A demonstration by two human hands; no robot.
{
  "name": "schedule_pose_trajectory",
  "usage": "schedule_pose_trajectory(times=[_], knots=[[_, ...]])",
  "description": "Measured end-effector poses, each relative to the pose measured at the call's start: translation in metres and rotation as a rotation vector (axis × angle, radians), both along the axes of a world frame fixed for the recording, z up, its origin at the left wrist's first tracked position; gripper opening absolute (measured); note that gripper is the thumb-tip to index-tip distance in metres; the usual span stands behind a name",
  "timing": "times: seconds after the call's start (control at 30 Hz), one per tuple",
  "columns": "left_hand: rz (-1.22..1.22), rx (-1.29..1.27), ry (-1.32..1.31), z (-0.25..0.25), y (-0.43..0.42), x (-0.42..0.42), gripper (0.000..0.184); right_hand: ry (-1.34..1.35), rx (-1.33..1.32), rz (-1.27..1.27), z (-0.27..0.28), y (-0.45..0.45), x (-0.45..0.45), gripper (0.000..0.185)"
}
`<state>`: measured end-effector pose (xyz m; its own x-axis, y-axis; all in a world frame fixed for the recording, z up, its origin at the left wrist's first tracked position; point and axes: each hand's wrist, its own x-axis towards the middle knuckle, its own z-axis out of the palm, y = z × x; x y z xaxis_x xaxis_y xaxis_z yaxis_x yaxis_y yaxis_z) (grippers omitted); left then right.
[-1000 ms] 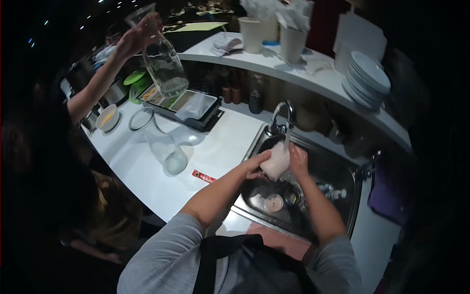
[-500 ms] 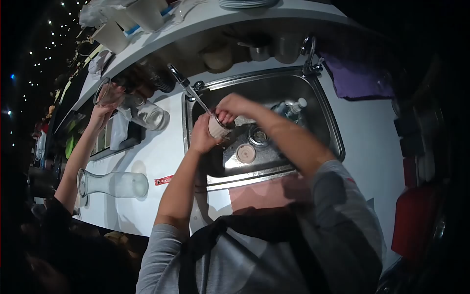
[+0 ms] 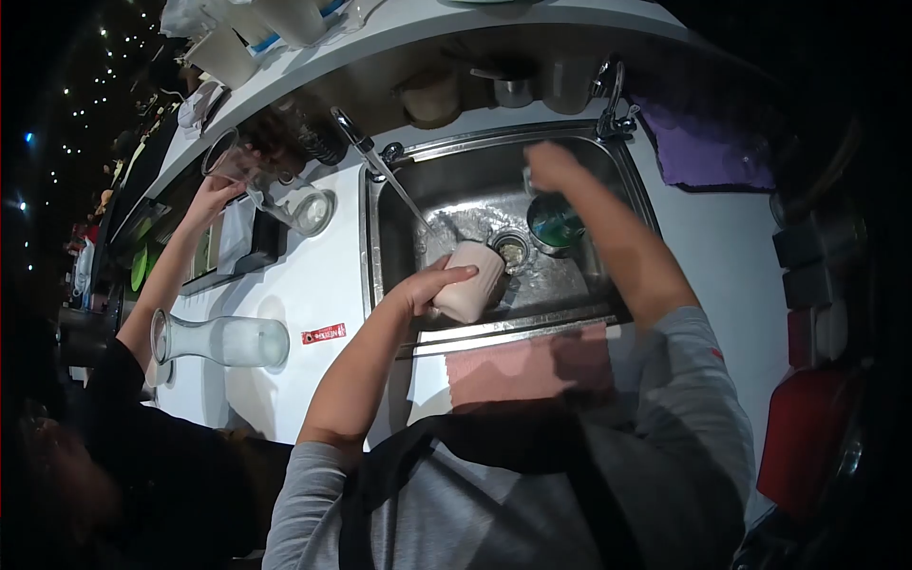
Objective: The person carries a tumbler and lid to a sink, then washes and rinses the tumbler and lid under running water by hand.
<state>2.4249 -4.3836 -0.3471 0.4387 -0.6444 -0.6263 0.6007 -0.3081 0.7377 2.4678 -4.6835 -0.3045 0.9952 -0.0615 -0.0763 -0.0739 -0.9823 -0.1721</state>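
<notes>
My left hand [image 3: 429, 285] is wrapped round a pale pink ribbed cup [image 3: 470, 282], tilted over the near left part of the metal sink [image 3: 427, 337]. Water runs from the left faucet [image 3: 353, 131] just behind the cup. My right hand [image 3: 551, 168] is over the far right part of the sink, blurred, its fingers closed on something I cannot make out. Right below it in the sink is a round container with green liquid [image 3: 554, 224]. The drain strainer [image 3: 511, 252] lies between the cup and that container.
On the left, another person's hand [image 3: 223, 185] holds a glass carafe [image 3: 309, 209]. A second carafe [image 3: 223, 342] lies on the counter beside a red packet [image 3: 324, 333]. A pink cloth [image 3: 532, 366] lies before the sink, a purple cloth [image 3: 698, 152] right of it.
My left hand has brought the cup nearer to me, out of the water stream. My right hand has left the cup and moved right, over the green container. The other person's carafe has shifted slightly.
</notes>
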Motion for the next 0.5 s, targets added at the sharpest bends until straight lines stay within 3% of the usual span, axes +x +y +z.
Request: schedule_pose_trajectory(times=[0.03,0.07,0.1,0.2,0.3,0.33,0.4,0.47,0.5], knots=[[-0.030,0.002,-0.119,0.005,-0.003,0.003,0.088,-0.119,0.098,0.027,0.019,-0.007,0.000,0.029],[-0.058,-0.040,-0.265,0.005,-0.006,0.007,0.091,-0.313,0.316,0.088,0.025,-0.017,-0.007,0.032],[-0.085,-0.079,-0.410,0.004,-0.009,0.011,0.094,-0.294,0.461,0.000,0.053,-0.011,-0.022,0.030],[-0.070,-0.149,-0.726,0.016,-0.017,0.016,0.101,-0.254,0.985,0.020,0.067,0.005,-0.055,0.025],[-0.104,-0.204,-0.805,0.033,-0.027,0.019,0.101,-0.325,0.812,0.215,0.033,0.034,-0.079,0.023],[-0.225,-0.149,-0.855,0.042,-0.029,0.020,0.101,-0.311,0.721,0.260,0.023,0.045,-0.090,0.024],[-0.466,-0.027,-0.951,0.057,-0.032,0.026,0.100,-0.533,0.401,0.448,0.018,0.063,-0.115,0.030],[-0.612,-0.065,-0.904,0.059,-0.032,0.027,0.100,-0.457,0.267,0.872,0.020,0.059,-0.123,0.034],[-0.707,-0.080,-0.887,0.058,-0.034,0.029,0.100,-0.324,0.318,0.908,0.025,0.057,-0.126,0.035]])
